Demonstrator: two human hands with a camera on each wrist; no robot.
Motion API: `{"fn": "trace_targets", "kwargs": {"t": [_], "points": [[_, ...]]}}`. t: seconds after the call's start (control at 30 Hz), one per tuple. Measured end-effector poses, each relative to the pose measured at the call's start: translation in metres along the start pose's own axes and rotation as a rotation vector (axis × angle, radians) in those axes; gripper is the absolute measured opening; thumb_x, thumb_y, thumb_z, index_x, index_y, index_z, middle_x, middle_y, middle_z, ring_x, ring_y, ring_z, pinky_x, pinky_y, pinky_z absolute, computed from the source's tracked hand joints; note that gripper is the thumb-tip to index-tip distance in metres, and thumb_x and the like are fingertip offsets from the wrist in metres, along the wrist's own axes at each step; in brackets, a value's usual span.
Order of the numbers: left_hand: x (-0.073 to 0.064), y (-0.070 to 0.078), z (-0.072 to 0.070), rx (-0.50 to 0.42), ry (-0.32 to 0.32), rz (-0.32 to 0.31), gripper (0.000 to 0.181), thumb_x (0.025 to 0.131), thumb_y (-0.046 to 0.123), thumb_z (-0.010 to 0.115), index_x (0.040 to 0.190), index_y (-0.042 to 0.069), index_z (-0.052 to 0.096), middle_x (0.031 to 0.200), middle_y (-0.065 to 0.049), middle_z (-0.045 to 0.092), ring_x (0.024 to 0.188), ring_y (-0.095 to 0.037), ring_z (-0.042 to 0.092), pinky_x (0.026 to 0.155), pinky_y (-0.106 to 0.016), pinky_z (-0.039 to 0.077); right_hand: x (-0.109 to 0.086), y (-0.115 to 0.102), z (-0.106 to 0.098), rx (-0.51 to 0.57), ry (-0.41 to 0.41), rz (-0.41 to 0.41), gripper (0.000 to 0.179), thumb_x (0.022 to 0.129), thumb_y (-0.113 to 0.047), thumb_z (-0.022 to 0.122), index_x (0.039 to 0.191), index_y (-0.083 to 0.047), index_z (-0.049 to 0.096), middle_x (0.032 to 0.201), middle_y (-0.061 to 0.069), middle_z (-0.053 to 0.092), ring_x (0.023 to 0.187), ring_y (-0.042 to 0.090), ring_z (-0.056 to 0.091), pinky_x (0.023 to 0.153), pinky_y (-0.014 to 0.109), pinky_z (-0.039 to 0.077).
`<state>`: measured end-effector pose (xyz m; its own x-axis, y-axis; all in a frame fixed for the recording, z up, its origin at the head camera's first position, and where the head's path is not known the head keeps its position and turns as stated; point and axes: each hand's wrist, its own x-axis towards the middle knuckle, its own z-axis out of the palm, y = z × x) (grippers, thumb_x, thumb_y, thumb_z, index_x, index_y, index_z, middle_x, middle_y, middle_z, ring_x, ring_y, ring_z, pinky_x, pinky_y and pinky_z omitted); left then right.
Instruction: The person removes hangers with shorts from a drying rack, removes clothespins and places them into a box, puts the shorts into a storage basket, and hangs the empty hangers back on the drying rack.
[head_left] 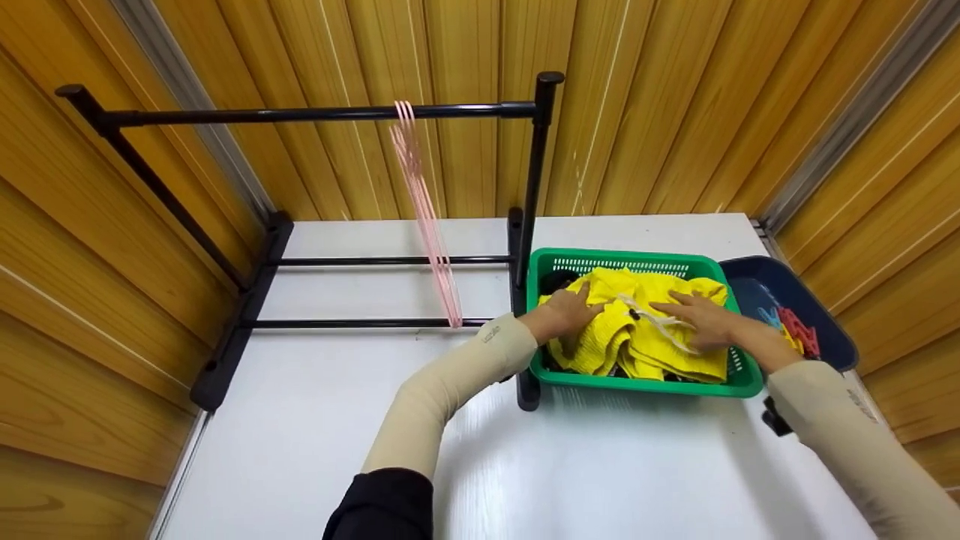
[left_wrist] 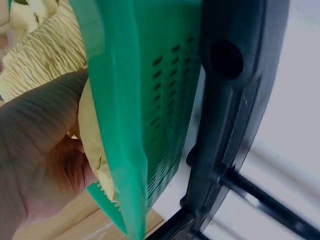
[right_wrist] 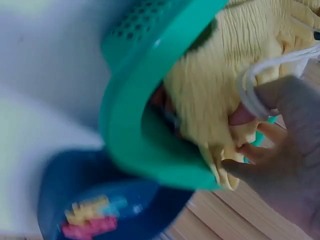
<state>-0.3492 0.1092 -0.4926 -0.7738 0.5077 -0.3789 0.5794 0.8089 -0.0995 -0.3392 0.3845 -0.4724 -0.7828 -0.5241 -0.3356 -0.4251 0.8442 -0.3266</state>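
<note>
A bright yellow garment [head_left: 611,330] with a gathered band and a white drawstring [head_left: 660,322] lies bunched in a green plastic basket [head_left: 637,385]. My left hand [head_left: 566,309] rests on the garment's left side, just inside the rim; in the left wrist view its fingertips are partly hidden by cloth and shadow. At the garment's right side, my right hand [head_left: 703,319] touches the fabric with spread fingers. The right wrist view shows the drawstring looped across those fingers [right_wrist: 250,152]. Darker items show beneath the yellow cloth, too covered to identify.
Left of the basket stands a black clothes rack [head_left: 322,115], with several pink hangers [head_left: 427,217] on its top bar. A dark blue tub [head_left: 757,281] holding coloured clothes pegs [head_left: 799,330] sits to the right. Wood-patterned walls [head_left: 465,52] enclose the white surface [head_left: 360,390].
</note>
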Motion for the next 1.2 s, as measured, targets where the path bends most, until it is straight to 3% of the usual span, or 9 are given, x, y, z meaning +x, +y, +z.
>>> {"fn": "trace_targets", "kwargs": {"t": [0.07, 0.13, 0.2, 0.3, 0.47, 0.67, 0.87, 1.03, 1.2], "points": [[-0.002, -0.005, -0.008, 0.023, -0.076, 0.060, 0.096, 0.097, 0.043, 0.068, 0.164, 0.037, 0.000, 0.173, -0.012, 0.006, 0.093, -0.018, 0.059, 0.080, -0.024, 0.052, 0.008, -0.001, -0.005, 0.103, -0.094, 0.013, 0.085, 0.081, 0.000, 0.059, 0.160, -0.007, 0.030, 0.162, 0.041, 0.012, 0.145, 0.066, 0.016, 0.112, 0.080, 0.017], [-0.005, -0.010, -0.018, -0.213, -0.160, 0.053, 0.106, 0.094, 0.037, 0.071, 0.163, 0.039, -0.010, 0.174, -0.009, -0.006, 0.129, -0.023, 0.054, 0.093, -0.027, 0.051, 0.012, -0.002, -0.016, 0.207, -0.172, 0.053, 0.079, 0.087, -0.010, 0.055, 0.161, -0.006, 0.027, 0.163, 0.040, 0.006, 0.147, 0.064, 0.014, 0.113, 0.080, 0.013], [-0.009, -0.010, -0.028, -0.442, -0.210, 0.021, 0.111, 0.094, 0.038, 0.072, 0.161, 0.040, -0.017, 0.173, -0.007, -0.013, 0.153, -0.026, 0.032, 0.109, -0.032, 0.046, 0.013, -0.002, -0.028, 0.294, -0.228, 0.091, 0.072, 0.095, -0.020, 0.050, 0.161, -0.005, 0.025, 0.164, 0.039, 0.003, 0.147, 0.062, 0.018, 0.113, 0.080, 0.014], [-0.016, -0.001, -0.035, -0.642, -0.213, -0.038, 0.114, 0.091, 0.061, 0.067, 0.160, 0.037, -0.020, 0.172, -0.008, -0.017, 0.160, -0.031, 0.011, 0.123, -0.042, 0.032, 0.011, -0.003, -0.039, 0.296, -0.164, 0.108, 0.063, 0.104, -0.033, 0.047, 0.157, -0.001, 0.035, 0.162, 0.038, 0.016, 0.142, 0.058, 0.029, 0.113, 0.078, 0.020], [-0.025, 0.025, -0.032, -0.583, -0.056, -0.198, 0.098, 0.087, 0.088, 0.034, 0.163, 0.040, -0.004, 0.174, -0.008, 0.004, 0.155, -0.042, 0.025, 0.125, -0.060, 0.021, 0.014, -0.009, -0.027, 0.074, 0.034, 0.130, 0.073, 0.100, -0.039, 0.062, 0.152, 0.006, 0.038, 0.154, 0.045, 0.028, 0.140, 0.063, 0.030, 0.110, 0.075, 0.031], [-0.035, 0.040, -0.034, -0.362, 0.082, -0.285, 0.091, 0.086, 0.091, 0.016, 0.163, 0.043, 0.009, 0.171, -0.010, 0.020, 0.151, -0.047, 0.031, 0.119, -0.067, 0.027, 0.018, -0.016, -0.015, 0.068, -0.043, 0.273, 0.098, 0.093, -0.036, 0.073, 0.157, 0.012, 0.015, 0.154, 0.053, 0.007, 0.143, 0.069, 0.012, 0.113, 0.074, 0.026], [-0.039, 0.037, -0.035, -0.411, -0.034, -0.306, 0.086, 0.090, 0.087, 0.024, 0.162, 0.046, 0.001, 0.172, -0.008, 0.016, 0.153, -0.040, 0.033, 0.121, -0.056, 0.033, 0.028, -0.004, -0.023, 0.068, -0.182, 0.300, 0.107, 0.090, -0.042, 0.076, 0.157, 0.011, 0.012, 0.157, 0.044, 0.018, 0.144, 0.062, 0.022, 0.117, 0.071, 0.025], [-0.029, 0.029, -0.028, -0.607, -0.111, -0.279, 0.098, 0.084, 0.089, 0.039, 0.161, 0.047, -0.005, 0.174, -0.011, 0.005, 0.156, -0.042, 0.023, 0.124, -0.060, 0.025, 0.037, 0.006, -0.031, 0.117, -0.308, 0.357, 0.116, 0.082, -0.048, 0.083, 0.160, -0.002, 0.010, 0.160, 0.040, 0.014, 0.143, 0.059, 0.026, 0.114, 0.073, 0.027], [-0.009, 0.010, -0.024, -0.820, -0.204, -0.197, 0.107, 0.082, 0.083, 0.057, 0.161, 0.048, -0.007, 0.173, -0.011, -0.012, 0.159, -0.038, 0.012, 0.126, -0.057, 0.020, 0.043, 0.009, -0.035, 0.182, -0.346, 0.413, 0.117, 0.078, -0.040, 0.089, 0.162, -0.011, 0.011, 0.160, 0.039, 0.011, 0.139, 0.056, 0.028, 0.112, 0.076, 0.028]]}}
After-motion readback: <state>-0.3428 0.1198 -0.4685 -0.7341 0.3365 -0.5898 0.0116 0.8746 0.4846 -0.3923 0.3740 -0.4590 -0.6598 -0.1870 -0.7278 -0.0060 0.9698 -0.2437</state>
